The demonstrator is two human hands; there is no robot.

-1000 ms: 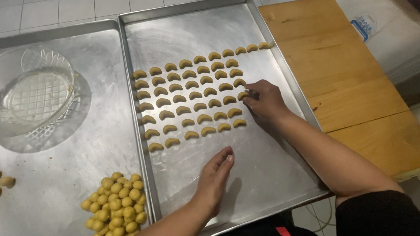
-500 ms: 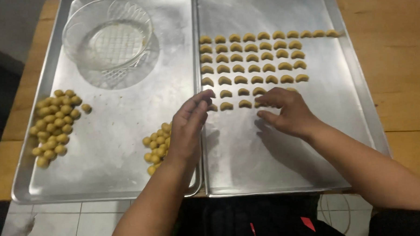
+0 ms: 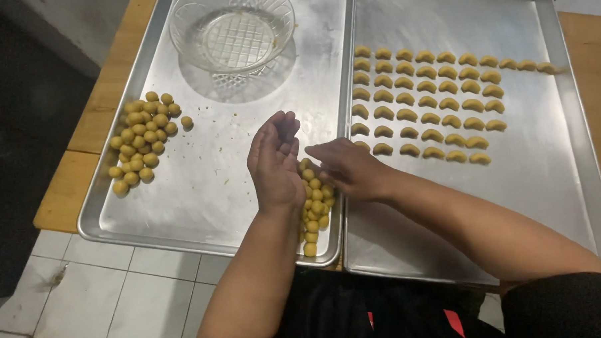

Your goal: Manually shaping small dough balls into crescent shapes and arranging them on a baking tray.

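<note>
The left hand point(image 3: 274, 160) was open, palm turned toward the right, fingers loosely curved upward, holding nothing that showed. It hovered over the near right corner of the left tray point(image 3: 201, 192), just beside a pile of dough balls point(image 3: 314, 205) lying against that tray's right wall. The right hand point(image 3: 349, 166) reached across the seam between the trays, fingers pointing left and down onto the top of that pile; whether it gripped a ball could not be told. Beyond it, on the right tray point(image 3: 548, 200), rows of crescents point(image 3: 438, 104) lay in neat lines. A second heap of balls point(image 3: 141, 140) sat at the left tray's far left, and a glass bowl point(image 3: 231, 28) stood at its far end. Both trays rested on a wooden counter point(image 3: 68, 187).
</note>
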